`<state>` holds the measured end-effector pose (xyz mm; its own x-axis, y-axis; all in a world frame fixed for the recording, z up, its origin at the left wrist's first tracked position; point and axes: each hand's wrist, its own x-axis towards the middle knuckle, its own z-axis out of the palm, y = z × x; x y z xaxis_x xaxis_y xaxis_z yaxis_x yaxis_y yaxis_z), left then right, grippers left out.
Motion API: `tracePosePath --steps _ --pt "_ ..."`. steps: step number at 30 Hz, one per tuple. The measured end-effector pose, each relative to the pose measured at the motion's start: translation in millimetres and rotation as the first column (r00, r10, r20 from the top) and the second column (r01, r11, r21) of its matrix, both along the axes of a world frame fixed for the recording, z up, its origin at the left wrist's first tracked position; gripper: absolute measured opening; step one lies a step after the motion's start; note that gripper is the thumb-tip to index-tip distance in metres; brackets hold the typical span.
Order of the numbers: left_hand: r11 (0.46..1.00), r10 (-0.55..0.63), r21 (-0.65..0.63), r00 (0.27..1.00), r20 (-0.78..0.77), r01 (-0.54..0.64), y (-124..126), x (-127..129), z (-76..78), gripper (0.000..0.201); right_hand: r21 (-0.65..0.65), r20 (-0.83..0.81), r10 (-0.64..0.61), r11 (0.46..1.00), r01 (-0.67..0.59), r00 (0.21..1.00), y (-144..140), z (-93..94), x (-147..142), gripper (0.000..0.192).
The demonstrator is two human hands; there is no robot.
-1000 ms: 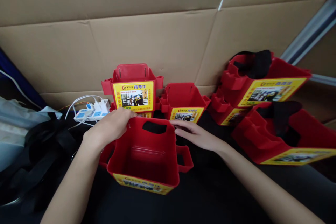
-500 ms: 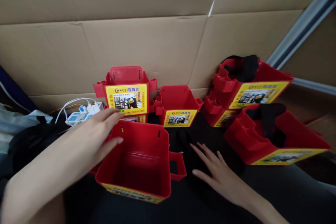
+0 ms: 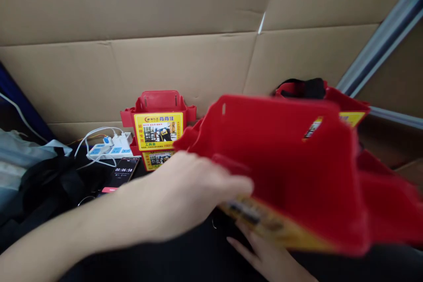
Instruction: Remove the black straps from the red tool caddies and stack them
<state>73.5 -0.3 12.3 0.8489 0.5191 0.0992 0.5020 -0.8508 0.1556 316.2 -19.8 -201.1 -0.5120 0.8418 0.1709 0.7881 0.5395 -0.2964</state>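
Red plastic bins: four can be made out. One big blurred red bin (image 3: 291, 163) fills the middle, a stack of two labelled bins (image 3: 157, 130) stands at the cardboard wall with the lower one showing only its label edge, and one more bin with a black strap (image 3: 317, 90) peeks out behind. Two hands are in view: the left hand (image 3: 188, 194) and the right hand (image 3: 264, 257). One white power strip (image 3: 109, 147). One phone (image 3: 123, 172) showing a timer.

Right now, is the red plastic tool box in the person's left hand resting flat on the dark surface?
No, the red plastic tool box is lifted and tilted, blurred, with the left hand gripping its near side and the right hand beneath it.
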Motion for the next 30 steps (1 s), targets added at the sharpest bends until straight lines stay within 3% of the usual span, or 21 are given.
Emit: tracePosePath --steps 2,4,7,10,14,21,30 --pt "0.989 -0.020 0.150 0.995 0.097 0.005 33 31 19.7 0.022 -0.028 0.049 -0.040 0.999 0.041 0.998 -2 6.4 -3 0.050" --pt "0.967 -0.020 0.253 0.985 0.173 -0.025 72 58 26.9 0.024 -0.066 0.099 -0.063 0.995 0.070 0.993 -4 13.2 -6 0.052" --pt "0.961 0.039 0.266 0.989 0.144 -0.077 122 81 18.8 0.027 -0.094 0.111 -0.071 0.992 0.082 0.991 -4 18.4 -8 0.052" --pt "0.964 0.096 0.243 0.993 0.070 -0.110 147 83 3.7 0.026 -0.107 0.098 -0.067 0.991 0.077 0.993 -4 16.7 -8 0.052" --pt "0.953 0.155 0.259 0.988 0.025 -0.156 149 76 -2.6 0.032 -0.093 0.065 -0.072 0.993 0.078 0.995 -4 12.5 -6 0.051" --pt "0.949 0.177 0.281 0.979 -0.105 -0.141 139 75 9.4 0.025 -0.087 0.083 -0.078 0.993 0.085 0.994 -4 13.0 -6 0.050" --pt "0.950 0.197 0.275 0.966 -0.170 -0.146 144 85 1.9 0.031 -0.002 0.097 -0.051 0.999 0.051 0.994 -3 11.5 -5 0.049"
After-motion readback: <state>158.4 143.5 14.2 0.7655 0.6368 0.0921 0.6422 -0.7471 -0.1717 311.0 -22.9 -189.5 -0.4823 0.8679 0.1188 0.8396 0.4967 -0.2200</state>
